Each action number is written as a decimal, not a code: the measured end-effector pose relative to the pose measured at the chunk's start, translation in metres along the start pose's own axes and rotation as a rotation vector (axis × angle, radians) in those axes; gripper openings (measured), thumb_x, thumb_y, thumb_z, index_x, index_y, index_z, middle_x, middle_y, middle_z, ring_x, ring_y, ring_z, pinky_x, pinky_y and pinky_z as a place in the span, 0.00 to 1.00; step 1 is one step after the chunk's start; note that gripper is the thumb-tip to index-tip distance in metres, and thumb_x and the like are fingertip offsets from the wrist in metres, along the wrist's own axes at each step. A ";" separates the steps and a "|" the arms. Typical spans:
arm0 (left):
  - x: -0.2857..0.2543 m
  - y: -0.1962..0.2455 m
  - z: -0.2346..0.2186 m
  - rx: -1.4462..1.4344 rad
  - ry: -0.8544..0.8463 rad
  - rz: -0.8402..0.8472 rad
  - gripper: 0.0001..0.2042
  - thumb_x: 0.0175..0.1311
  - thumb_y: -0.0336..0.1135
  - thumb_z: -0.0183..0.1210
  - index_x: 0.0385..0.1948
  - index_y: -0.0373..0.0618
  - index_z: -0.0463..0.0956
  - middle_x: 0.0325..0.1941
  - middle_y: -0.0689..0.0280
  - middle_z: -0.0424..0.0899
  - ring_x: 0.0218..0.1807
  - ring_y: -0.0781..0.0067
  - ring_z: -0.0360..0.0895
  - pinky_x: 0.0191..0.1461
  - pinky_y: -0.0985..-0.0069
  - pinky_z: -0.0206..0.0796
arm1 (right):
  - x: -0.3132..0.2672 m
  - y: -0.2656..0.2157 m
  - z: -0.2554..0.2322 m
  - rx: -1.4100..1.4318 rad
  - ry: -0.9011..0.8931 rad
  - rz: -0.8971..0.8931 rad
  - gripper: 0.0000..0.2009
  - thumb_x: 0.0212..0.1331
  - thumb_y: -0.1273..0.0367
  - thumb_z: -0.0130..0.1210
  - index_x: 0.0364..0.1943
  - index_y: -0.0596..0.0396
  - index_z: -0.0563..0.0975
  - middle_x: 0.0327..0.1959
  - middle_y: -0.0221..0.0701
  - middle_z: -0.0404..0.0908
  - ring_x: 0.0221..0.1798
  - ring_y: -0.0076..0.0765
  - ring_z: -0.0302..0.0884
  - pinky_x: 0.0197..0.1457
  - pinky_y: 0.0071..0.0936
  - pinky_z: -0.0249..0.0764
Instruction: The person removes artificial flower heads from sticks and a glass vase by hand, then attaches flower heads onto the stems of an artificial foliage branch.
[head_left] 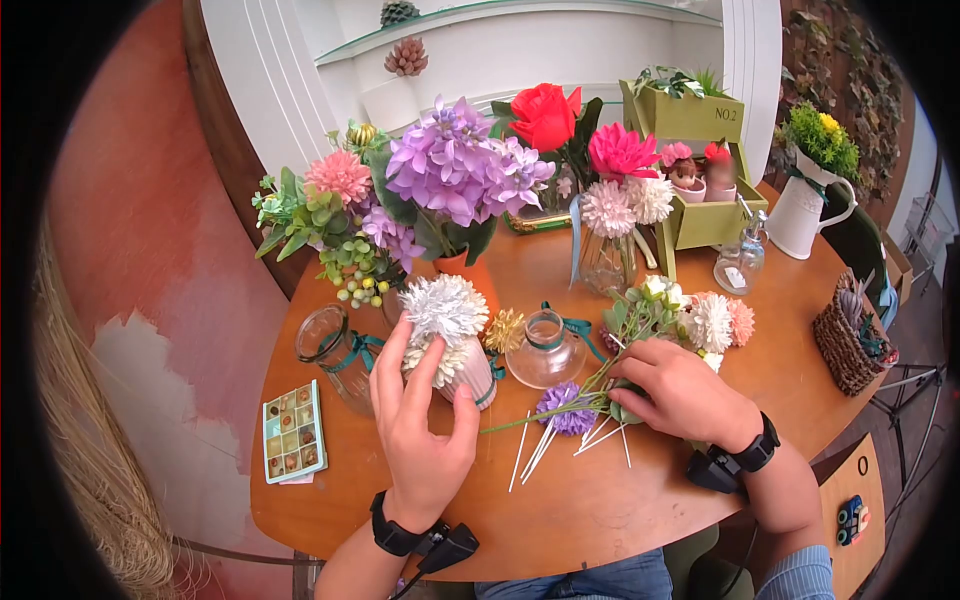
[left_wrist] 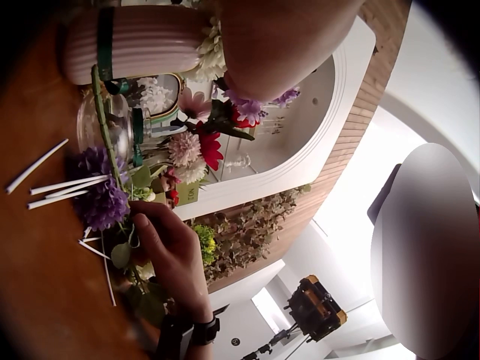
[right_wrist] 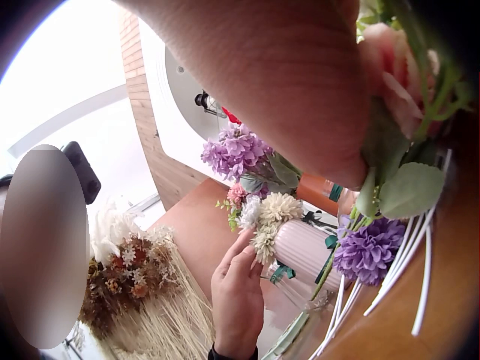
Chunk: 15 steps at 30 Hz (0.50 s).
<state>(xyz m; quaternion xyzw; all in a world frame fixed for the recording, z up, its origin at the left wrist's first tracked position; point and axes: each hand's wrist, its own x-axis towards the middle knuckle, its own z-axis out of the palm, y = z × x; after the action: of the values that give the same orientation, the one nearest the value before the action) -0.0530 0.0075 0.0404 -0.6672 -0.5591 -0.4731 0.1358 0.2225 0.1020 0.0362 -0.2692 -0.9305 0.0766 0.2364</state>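
Note:
My left hand point(head_left: 428, 430) reaches up to white flowers point(head_left: 445, 308), its spread fingers touching the blooms. They stand in a pale pink ribbed vase point(head_left: 467, 382) tied with dark green ribbon. On the right, my right hand point(head_left: 675, 390) pinches a green flower stem point(head_left: 540, 415) with leaves, whose bare end points left over the table. Below that stem lies a purple flower point(head_left: 568, 407) among several white sticks point(head_left: 538, 455). White and peach blooms point(head_left: 712, 322) lie beyond the right hand. In the right wrist view, the left fingertips point(right_wrist: 244, 241) rest at the flowers' edge.
A round glass vase point(head_left: 545, 360) and a taller glass jar point(head_left: 345, 365) flank the pink vase. Purple hydrangeas point(head_left: 455, 165) rise behind. A compartment box point(head_left: 295, 432) lies at left; a wicker basket point(head_left: 850, 340) stands near the right edge, a glass bottle point(head_left: 742, 262) behind.

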 end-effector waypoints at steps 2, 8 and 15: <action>0.001 0.000 -0.001 0.011 -0.011 0.025 0.21 0.55 0.24 0.61 0.54 0.32 0.76 0.71 0.45 0.66 0.68 0.44 0.66 0.69 0.55 0.58 | 0.000 0.000 0.000 0.000 0.004 -0.001 0.09 0.60 0.67 0.62 0.38 0.58 0.79 0.37 0.38 0.77 0.42 0.49 0.78 0.47 0.41 0.76; -0.001 0.001 0.002 0.014 -0.038 0.042 0.22 0.56 0.22 0.61 0.56 0.34 0.74 0.74 0.44 0.60 0.73 0.43 0.61 0.74 0.56 0.53 | 0.000 -0.001 0.000 -0.003 -0.006 0.008 0.09 0.60 0.67 0.61 0.38 0.57 0.79 0.37 0.38 0.77 0.43 0.49 0.78 0.47 0.41 0.76; -0.004 -0.001 0.004 0.025 -0.060 0.028 0.23 0.55 0.25 0.63 0.56 0.33 0.73 0.71 0.43 0.62 0.69 0.42 0.64 0.70 0.53 0.57 | 0.000 -0.001 0.000 -0.012 -0.008 0.007 0.09 0.60 0.67 0.61 0.38 0.57 0.79 0.36 0.38 0.77 0.43 0.49 0.78 0.48 0.41 0.76</action>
<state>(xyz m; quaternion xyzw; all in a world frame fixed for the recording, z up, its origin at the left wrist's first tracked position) -0.0517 0.0082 0.0345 -0.6869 -0.5595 -0.4439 0.1342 0.2222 0.1011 0.0368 -0.2734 -0.9310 0.0731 0.2308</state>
